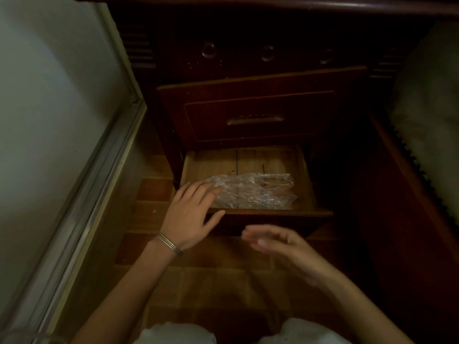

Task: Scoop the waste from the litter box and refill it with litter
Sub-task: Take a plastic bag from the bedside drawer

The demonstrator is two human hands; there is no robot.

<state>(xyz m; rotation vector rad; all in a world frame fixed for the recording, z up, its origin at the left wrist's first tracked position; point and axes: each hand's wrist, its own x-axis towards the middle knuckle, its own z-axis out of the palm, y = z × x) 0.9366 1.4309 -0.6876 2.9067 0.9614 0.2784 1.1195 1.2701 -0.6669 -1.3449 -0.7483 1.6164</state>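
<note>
While you look down into the open bottom drawer (216, 162) of a dark wooden nightstand (260, 105), your left hand (193, 214) extends over the drawer's front edge, grip wide, straight fingers (211, 192) touching a crumpled clear plastic bag (258, 192) inside the drawer. Just in front of the drawer, your blurred right hand (278, 247) hovers, grip loosely curled, empty.
</note>
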